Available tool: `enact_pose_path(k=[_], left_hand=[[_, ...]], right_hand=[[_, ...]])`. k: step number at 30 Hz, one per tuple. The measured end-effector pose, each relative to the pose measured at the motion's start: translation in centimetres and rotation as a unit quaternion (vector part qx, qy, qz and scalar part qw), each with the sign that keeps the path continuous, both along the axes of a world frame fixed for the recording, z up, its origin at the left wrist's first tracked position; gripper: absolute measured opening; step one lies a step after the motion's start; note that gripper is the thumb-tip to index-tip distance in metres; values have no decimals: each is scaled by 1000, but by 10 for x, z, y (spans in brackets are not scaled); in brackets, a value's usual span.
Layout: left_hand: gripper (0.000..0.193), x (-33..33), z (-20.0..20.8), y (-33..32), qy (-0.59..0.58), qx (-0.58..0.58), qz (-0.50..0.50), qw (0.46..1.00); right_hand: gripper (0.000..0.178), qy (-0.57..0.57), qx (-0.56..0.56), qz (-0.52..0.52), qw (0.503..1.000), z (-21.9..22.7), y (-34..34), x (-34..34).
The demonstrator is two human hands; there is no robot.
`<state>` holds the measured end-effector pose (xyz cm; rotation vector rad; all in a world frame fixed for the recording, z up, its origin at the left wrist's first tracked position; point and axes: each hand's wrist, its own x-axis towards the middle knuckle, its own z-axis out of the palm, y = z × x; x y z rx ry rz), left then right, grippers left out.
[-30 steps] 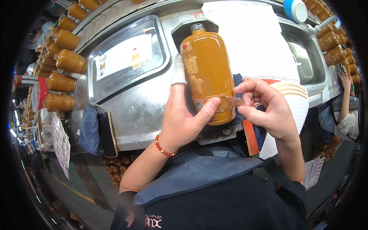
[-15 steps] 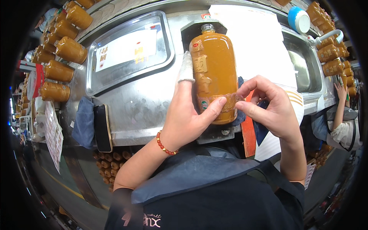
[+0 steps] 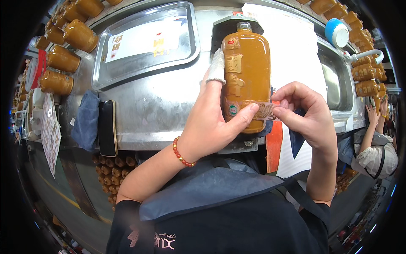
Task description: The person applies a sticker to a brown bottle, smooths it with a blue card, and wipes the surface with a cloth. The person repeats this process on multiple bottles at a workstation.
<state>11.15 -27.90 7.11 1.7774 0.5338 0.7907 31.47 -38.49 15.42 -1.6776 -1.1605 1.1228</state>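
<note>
Bottles (image 3: 63, 59) of amber liquid line the far left beside a steel tray (image 3: 186, 55). Left hand (image 3: 211, 122) grips the amber bottle (image 3: 247, 72) over the steel counter (image 3: 160, 110), fingers wrapped around it. Right hand (image 3: 306, 112) pinches a small label (image 3: 265, 111) against its lower side.

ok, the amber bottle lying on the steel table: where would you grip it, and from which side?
Probably the flat-sided body of the amber bottle, just below the middle, coming from the left as the left hand does. The wide flat faces suit a thumb-and-fingers pinch; the neck is narrow, and the right hand is working a small label at the right.
</note>
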Motion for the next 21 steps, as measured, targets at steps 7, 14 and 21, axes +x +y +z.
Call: enact_pose_path(k=[7, 14, 21], left_hand=[[75, 1, 3, -1, -8, -5, 13, 1000], [74, 3, -1, -3, -5, -22, 30, 999], [74, 5, 9, -9, 18, -101, 29, 994]], right_hand=[[10, -44, 41, 21, 998, -5, 0, 6], [11, 42, -26, -29, 998, 4, -3, 0], [12, 76, -23, -53, 995, -10, -5, 6]])
